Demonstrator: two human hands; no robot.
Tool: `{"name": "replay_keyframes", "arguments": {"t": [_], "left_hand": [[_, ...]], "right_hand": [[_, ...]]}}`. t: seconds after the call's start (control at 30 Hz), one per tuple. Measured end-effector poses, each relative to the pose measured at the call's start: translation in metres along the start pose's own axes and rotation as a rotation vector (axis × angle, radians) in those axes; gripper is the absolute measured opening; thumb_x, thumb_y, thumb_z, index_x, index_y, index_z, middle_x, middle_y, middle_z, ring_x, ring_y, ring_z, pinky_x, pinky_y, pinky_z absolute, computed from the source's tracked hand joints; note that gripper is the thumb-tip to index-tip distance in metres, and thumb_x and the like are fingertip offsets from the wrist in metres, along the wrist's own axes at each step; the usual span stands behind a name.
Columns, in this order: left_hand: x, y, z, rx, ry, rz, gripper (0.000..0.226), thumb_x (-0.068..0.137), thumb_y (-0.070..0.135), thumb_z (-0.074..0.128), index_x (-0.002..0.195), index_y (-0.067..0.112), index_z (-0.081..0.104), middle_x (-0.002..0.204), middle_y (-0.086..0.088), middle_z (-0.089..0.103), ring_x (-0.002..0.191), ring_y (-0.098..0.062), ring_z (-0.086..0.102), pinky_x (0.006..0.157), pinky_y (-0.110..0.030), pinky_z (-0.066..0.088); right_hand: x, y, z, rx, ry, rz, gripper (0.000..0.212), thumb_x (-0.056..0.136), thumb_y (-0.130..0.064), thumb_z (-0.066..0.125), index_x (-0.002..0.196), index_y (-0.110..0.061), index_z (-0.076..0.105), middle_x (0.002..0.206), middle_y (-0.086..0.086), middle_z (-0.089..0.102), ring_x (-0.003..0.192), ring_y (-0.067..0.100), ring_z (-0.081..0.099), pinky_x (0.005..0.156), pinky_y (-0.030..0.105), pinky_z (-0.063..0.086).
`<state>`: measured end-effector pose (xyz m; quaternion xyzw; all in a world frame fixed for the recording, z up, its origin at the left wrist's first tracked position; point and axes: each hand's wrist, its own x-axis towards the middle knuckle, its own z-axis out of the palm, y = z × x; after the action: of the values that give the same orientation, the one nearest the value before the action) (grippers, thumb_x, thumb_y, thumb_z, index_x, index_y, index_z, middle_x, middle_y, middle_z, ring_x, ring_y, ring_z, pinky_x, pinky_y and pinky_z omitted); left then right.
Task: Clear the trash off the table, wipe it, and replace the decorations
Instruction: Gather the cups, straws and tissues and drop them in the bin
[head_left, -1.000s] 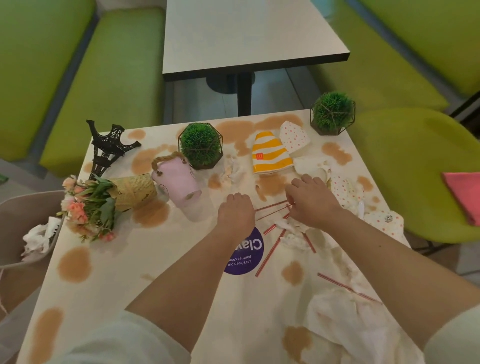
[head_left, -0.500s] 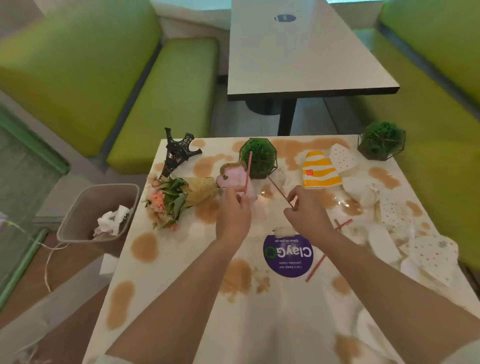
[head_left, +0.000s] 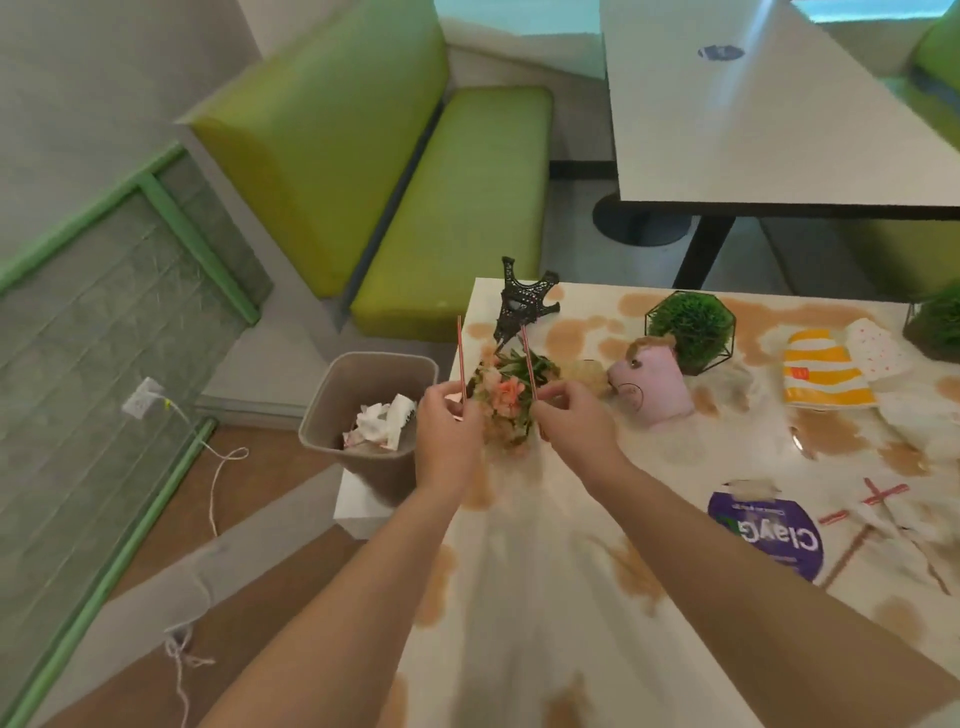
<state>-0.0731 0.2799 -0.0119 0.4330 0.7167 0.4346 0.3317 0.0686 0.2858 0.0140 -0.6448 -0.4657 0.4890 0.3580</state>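
Note:
My left hand (head_left: 448, 436) pinches a red straw (head_left: 460, 358) held upright at the table's left edge. My right hand (head_left: 571, 423) pinches a second red straw (head_left: 529, 366), also upright, over the flower bouquet (head_left: 506, 400). A grey bin (head_left: 363, 415) with crumpled paper stands on the floor just left of the table. The stained table (head_left: 545, 597) carries more red straws (head_left: 883, 493), crumpled napkins, a yellow striped wrapper (head_left: 821, 374) and a dotted paper (head_left: 878, 348) on its right side.
An Eiffel tower figure (head_left: 522, 301), a tipped pink mug (head_left: 652, 387), and two green plant balls (head_left: 691, 325) (head_left: 935, 325) sit along the far edge. A purple sticker (head_left: 769, 535) lies right of my arm. Green benches and another table stand beyond.
Both hands lifted straws off the table's middle and carried them left to the edge beside the bin. My view swung left with them.

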Motion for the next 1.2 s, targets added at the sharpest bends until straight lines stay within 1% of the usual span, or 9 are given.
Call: {"name": "replay_keyframes", "arguments": {"t": [0.1,0.23,0.4,0.67,0.8,0.9,1.0,1.1,1.2], "left_hand": [[0.020,-0.026,-0.037,0.046,0.015,-0.087,0.024,0.093,0.015,0.056,0.116,0.019,0.055,0.082,0.003,0.057,0.068,-0.008,0.053,0.055,-0.020,0.037],[0.047,-0.057,-0.082,0.069,0.025,-0.190,0.025,0.092,0.012,0.056,0.117,0.018,0.058,0.082,0.006,0.058,0.074,-0.009,0.056,0.056,-0.020,0.038],[0.084,-0.082,-0.117,0.126,0.036,-0.252,0.026,0.093,0.014,0.057,0.119,0.015,0.061,0.103,0.000,0.065,0.083,-0.012,0.057,0.065,-0.022,0.040],[0.121,-0.108,-0.139,0.225,-0.060,-0.268,0.031,0.094,0.017,0.055,0.125,0.017,0.059,0.104,0.007,0.056,0.093,-0.009,0.051,0.077,-0.021,0.035],[0.120,-0.107,-0.137,0.217,-0.042,-0.211,0.023,0.095,0.019,0.053,0.116,0.021,0.061,0.113,0.005,0.063,0.093,-0.009,0.055,0.077,-0.023,0.040],[0.113,-0.105,-0.132,0.219,-0.063,-0.189,0.020,0.095,0.026,0.054,0.114,0.022,0.062,0.112,0.006,0.065,0.096,-0.011,0.059,0.079,-0.027,0.046],[0.104,-0.096,-0.125,0.221,-0.098,-0.163,0.023,0.096,0.033,0.055,0.114,0.021,0.063,0.105,0.009,0.064,0.092,-0.010,0.058,0.078,-0.028,0.046],[0.094,-0.083,-0.114,0.224,-0.147,-0.141,0.020,0.094,0.041,0.055,0.105,0.027,0.063,0.098,0.013,0.063,0.092,-0.011,0.060,0.081,-0.031,0.048],[0.083,-0.062,-0.098,0.217,-0.175,-0.113,0.014,0.091,0.050,0.053,0.089,0.036,0.058,0.090,0.017,0.065,0.094,-0.014,0.063,0.090,-0.044,0.051]], "right_hand": [[0.002,-0.003,0.041,0.009,-0.035,0.014,0.015,0.087,-0.013,0.064,0.101,-0.013,0.060,0.085,-0.002,0.058,0.073,0.012,0.055,0.060,0.025,0.044],[0.012,-0.001,0.099,-0.044,-0.083,0.066,0.023,0.085,-0.011,0.065,0.106,-0.017,0.062,0.085,0.006,0.065,0.073,0.018,0.061,0.074,0.037,0.053],[0.033,-0.001,0.158,-0.133,-0.105,0.085,0.019,0.086,-0.012,0.065,0.104,-0.018,0.066,0.088,0.001,0.066,0.074,0.016,0.062,0.063,0.029,0.052],[0.062,-0.008,0.220,-0.192,-0.126,0.057,0.022,0.089,-0.012,0.064,0.110,-0.018,0.068,0.096,0.004,0.069,0.073,0.016,0.060,0.059,0.023,0.047],[0.067,-0.009,0.230,-0.253,-0.114,0.043,0.033,0.093,-0.009,0.056,0.123,-0.016,0.066,0.116,0.006,0.069,0.098,0.023,0.064,0.084,0.027,0.051],[0.057,-0.002,0.226,-0.305,-0.139,0.068,0.034,0.096,-0.012,0.054,0.128,-0.016,0.062,0.122,0.006,0.065,0.096,0.022,0.061,0.079,0.026,0.048],[0.045,0.000,0.208,-0.284,-0.123,0.036,0.027,0.095,-0.019,0.054,0.120,-0.018,0.065,0.114,0.001,0.066,0.092,0.019,0.061,0.070,0.025,0.045],[0.032,-0.009,0.177,-0.198,-0.039,-0.010,0.015,0.094,-0.025,0.055,0.100,-0.021,0.068,0.091,-0.006,0.067,0.079,0.014,0.061,0.059,0.025,0.043],[0.018,-0.019,0.139,-0.122,0.054,-0.063,0.013,0.093,-0.029,0.057,0.087,-0.023,0.066,0.080,-0.005,0.067,0.076,0.012,0.061,0.065,0.029,0.046]]}}
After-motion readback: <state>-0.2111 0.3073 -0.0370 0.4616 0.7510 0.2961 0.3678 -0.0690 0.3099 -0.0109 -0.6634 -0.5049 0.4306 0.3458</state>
